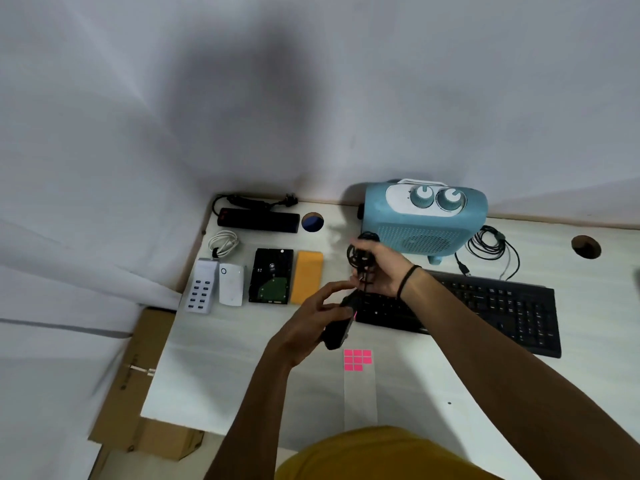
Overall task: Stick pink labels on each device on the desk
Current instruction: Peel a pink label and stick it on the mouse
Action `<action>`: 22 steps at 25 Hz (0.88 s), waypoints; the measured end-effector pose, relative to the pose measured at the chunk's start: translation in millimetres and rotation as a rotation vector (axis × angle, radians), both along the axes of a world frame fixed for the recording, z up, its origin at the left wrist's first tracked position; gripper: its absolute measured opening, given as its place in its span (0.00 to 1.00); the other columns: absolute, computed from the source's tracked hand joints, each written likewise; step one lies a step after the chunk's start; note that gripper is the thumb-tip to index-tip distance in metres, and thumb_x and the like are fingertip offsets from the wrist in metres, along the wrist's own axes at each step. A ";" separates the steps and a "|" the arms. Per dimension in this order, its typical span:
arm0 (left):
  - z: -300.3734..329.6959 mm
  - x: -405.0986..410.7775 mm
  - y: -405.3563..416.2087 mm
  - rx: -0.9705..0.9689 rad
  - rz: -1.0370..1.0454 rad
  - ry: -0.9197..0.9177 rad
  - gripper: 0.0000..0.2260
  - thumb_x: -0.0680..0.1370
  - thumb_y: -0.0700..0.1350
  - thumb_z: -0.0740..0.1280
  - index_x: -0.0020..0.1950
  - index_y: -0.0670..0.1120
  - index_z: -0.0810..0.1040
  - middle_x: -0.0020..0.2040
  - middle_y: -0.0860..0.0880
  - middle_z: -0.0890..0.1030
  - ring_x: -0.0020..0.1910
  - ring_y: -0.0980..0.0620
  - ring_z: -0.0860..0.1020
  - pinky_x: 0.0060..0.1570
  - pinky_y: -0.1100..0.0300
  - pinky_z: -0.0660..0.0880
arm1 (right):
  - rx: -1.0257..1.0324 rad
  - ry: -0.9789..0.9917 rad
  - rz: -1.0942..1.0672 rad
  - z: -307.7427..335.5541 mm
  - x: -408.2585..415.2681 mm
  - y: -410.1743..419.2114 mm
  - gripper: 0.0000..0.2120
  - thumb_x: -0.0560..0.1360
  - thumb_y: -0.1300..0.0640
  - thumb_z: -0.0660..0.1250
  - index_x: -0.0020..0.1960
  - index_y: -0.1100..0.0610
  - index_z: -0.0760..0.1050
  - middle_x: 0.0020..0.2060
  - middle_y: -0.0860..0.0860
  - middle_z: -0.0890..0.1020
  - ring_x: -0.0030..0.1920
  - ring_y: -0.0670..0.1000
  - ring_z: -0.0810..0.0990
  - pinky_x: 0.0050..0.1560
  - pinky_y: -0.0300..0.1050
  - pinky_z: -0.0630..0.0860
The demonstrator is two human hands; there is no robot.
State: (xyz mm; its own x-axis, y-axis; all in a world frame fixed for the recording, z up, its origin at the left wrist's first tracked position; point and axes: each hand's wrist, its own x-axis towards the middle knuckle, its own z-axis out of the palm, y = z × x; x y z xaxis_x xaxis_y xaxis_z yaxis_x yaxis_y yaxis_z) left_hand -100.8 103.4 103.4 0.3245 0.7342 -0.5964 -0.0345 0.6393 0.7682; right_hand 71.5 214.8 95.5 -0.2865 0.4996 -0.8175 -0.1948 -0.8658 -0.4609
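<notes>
The person was partway through labelling, by my reading, with one device up off the desk [214, 368] and in both hands. The left hand [311, 327], just below the middle of the frame, had its fingers curled round a black mouse [337, 329], and a sliver of pink label [355, 314] showed at the mouse's upper edge, so a sticker seemed to be going on or only just pressed down. The right hand [379, 268], slightly above and to the right, was closed on the mouse's bundled black cord [360, 252], holding the coil clear of the keyboard [485, 310].

The label sheet [358, 360] lay flat on the desk right below the hands, lower centre of the frame, with several pink squares left at its top end and bare backing below.

I judged the next move to be setting the mouse down and peeling a fresh square. That calls for a free thumb and forefinger, so the cord must be let go first. The heater [424, 220], blue, stood upper right of the hands. The hard drive [272, 277], the orange block [306, 277], the white adapter [231, 284], the USB hub [202, 285] and the power strip [258, 220] sat in the centre-left. I could see no pink on any of them.
</notes>
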 end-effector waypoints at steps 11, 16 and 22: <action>-92.1 23.9 51.3 0.237 0.180 0.859 0.24 0.65 0.45 0.78 0.59 0.47 0.76 0.49 0.49 0.84 0.48 0.48 0.82 0.45 0.57 0.79 | 0.601 -0.903 0.490 -49.0 -62.9 56.7 0.05 0.76 0.59 0.68 0.45 0.60 0.79 0.39 0.57 0.82 0.41 0.56 0.81 0.38 0.43 0.72; -137.5 41.8 77.5 0.269 0.102 0.982 0.22 0.67 0.42 0.73 0.60 0.45 0.74 0.50 0.46 0.82 0.51 0.45 0.80 0.51 0.53 0.76 | 0.585 -0.957 0.505 -79.2 -79.0 82.7 0.11 0.79 0.58 0.64 0.58 0.63 0.78 0.55 0.60 0.83 0.55 0.60 0.81 0.56 0.51 0.79; -161.9 53.5 87.8 0.275 0.065 1.057 0.21 0.72 0.46 0.72 0.64 0.47 0.72 0.58 0.46 0.78 0.58 0.43 0.76 0.55 0.53 0.75 | 0.394 -0.982 0.436 -95.9 -83.1 108.3 0.16 0.80 0.61 0.62 0.67 0.63 0.72 0.64 0.60 0.78 0.63 0.60 0.77 0.59 0.48 0.75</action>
